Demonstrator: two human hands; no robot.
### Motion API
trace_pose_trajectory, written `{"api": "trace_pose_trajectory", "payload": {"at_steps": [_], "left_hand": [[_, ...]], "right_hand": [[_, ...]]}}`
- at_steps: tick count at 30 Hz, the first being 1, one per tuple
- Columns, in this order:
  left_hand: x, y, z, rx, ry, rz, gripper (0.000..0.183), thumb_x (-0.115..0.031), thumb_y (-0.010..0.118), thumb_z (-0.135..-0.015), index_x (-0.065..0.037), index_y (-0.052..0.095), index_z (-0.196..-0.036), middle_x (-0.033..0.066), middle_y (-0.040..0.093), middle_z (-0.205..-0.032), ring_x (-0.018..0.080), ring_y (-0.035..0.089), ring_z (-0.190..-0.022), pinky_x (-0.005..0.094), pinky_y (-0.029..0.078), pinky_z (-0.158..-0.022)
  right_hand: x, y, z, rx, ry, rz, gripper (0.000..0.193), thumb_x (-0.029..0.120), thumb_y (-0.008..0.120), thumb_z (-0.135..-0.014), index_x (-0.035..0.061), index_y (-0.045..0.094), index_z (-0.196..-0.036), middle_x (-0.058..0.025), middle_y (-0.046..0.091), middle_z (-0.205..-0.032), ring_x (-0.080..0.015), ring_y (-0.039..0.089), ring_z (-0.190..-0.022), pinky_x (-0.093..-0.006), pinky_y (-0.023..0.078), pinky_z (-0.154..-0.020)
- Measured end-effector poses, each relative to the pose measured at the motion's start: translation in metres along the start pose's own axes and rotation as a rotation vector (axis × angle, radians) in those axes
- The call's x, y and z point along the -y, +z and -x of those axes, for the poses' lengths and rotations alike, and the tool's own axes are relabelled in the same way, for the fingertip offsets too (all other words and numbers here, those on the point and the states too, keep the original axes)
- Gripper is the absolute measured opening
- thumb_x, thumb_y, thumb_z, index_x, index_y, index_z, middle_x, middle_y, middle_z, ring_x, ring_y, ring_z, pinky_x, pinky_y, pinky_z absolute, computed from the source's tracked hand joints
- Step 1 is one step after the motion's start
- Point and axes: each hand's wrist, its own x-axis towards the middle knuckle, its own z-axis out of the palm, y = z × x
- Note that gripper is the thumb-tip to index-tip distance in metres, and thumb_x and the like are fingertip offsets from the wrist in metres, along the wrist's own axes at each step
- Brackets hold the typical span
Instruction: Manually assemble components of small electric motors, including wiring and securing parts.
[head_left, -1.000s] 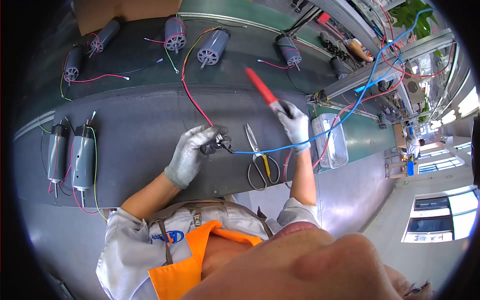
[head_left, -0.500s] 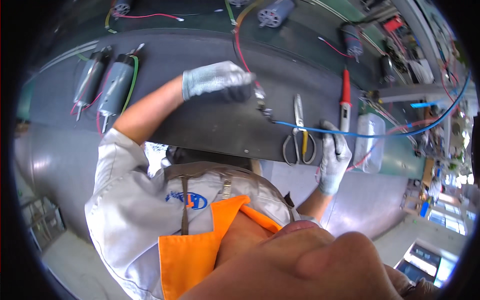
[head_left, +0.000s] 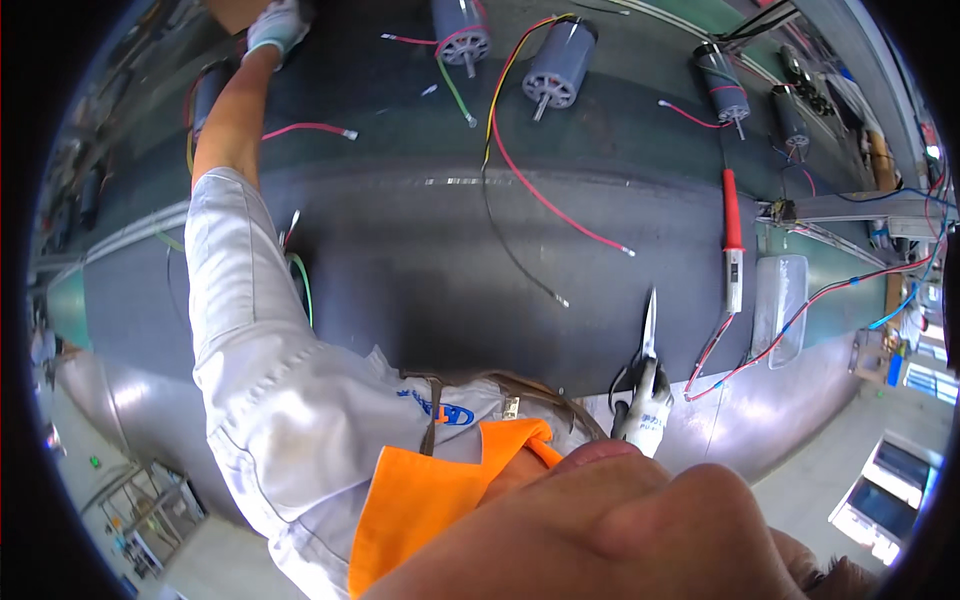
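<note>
1. Two gloved hands are at work: the right hand [head_left: 645,400] is closed around the handles of the scissors [head_left: 651,325] at the near edge of the bench [head_left: 430,280]; the left hand [head_left: 280,28] reaches to the far left, and from where I stand I cannot tell its finger opening or any hold
2. Caution: if the right hand pushes forward, the blade tip could nick the red lead's terminal [head_left: 628,252] or the black lead's terminal [head_left: 563,302], both near it; their grey motor [head_left: 560,65] lies upper centre
3. Caution: the outstretched left sleeve [head_left: 240,260] could snag the green lead [head_left: 304,288] beside it
4. Obscured: the forearm [head_left: 235,125] covers part of another motor [head_left: 211,92]; the upper rim cuts off the cardboard box [head_left: 232,12]
</note>
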Motion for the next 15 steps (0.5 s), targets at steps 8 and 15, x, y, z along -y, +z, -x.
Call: {"api": "trace_pose_trajectory", "payload": {"at_steps": [8, 15], "left_hand": [[0.021, 0.047, -0.053, 0.264, -0.026, 0.351, 0.093, -0.041, 0.08, -0.075, 0.003, 0.035, -0.143, 0.0295, 0.059, -0.13, 0.0391, 0.057, -0.126, 0.0447, 0.045, -0.102], [-0.074, -0.084, 0.116, 0.468, 0.13, 0.54, 0.101, -0.049, 0.081, -0.066, 0.017, 0.038, -0.13, 0.0313, 0.066, -0.1, 0.0423, 0.068, -0.098, 0.0419, 0.053, -0.085]], "right_hand": [[0.014, -0.048, -0.043, -0.143, 0.399, -0.989, 0.077, -0.014, 0.06, -0.076, 0.006, 0.045, -0.149, -0.0023, 0.063, -0.099, -0.011, 0.059, -0.081, -0.0239, 0.053, -0.077], [0.054, -0.105, -0.338, -0.245, -0.932, -0.107, 0.034, 0.024, 0.066, -0.097, -0.0017, 0.061, -0.119, -0.0238, 0.066, -0.091, -0.0367, 0.066, -0.079, -0.0363, 0.052, -0.07]]}}
